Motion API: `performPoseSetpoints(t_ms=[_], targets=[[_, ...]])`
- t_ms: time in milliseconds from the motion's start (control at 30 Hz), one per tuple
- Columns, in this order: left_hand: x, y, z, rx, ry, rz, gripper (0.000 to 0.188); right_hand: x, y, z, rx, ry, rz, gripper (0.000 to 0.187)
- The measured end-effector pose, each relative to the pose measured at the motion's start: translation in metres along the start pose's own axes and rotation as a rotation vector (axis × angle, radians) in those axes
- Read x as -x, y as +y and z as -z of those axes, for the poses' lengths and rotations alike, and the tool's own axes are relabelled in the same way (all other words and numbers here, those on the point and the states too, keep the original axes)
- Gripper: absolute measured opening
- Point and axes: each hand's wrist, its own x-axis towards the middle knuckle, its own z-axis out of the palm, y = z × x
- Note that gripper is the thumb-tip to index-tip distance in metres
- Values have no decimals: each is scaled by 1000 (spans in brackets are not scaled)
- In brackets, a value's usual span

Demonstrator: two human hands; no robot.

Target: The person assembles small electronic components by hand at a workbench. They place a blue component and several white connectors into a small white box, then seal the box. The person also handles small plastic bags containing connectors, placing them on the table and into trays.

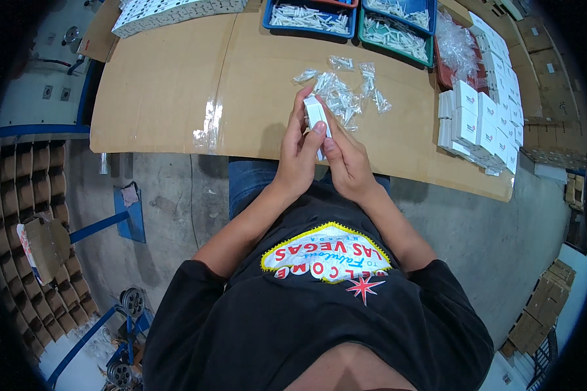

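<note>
A small white box point(316, 116) stands between my two hands, just above the table's near edge. My left hand point(297, 146) presses its left side, the thumb lying along the near face. From the right, my right hand point(347, 155) grips the same box, its thumb close to the left thumb. Whether the box's flaps are closed is hidden by the fingers. Just beyond my hands lies a loose pile of clear plastic bags point(338, 96) holding small white parts. One more bag point(368, 78) lies to the right of the pile.
Cardboard covers the table point(156, 85). Blue bins point(310, 21) and a green bin point(395, 40) of white parts stand at the back. Stacked white boxes point(479, 124) fill the right edge, near a red bin point(445, 72) of plastic bags. A white patterned carton point(176, 12) lies back left.
</note>
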Motion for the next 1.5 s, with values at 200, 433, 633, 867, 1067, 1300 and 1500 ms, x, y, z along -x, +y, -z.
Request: performPoseSetpoints(t_ms=[200,433,633,867,1067,1300,1500], targets=[[1,-1,0,-29,-9,-79,66,0,-5,0,-13,16,15,50],[3,-5,-1,-36,-9,-100,69,4,-3,2,-52,20,14,50],[-3,-7,3,-174,-28,-228,75,-2,0,9,-232,-1,20,50],[-2,-1,1,-431,-133,-315,80,-8,-4,5,-475,149,-139,51],[-1,-12,2,-501,-170,-353,89,-9,-10,7,-546,165,-211,61],[-1,-8,2,-567,-226,-351,92,-8,0,13,-672,166,-254,69],[0,-18,9,-558,-224,-350,87,-10,0,16,-572,106,-234,64]])
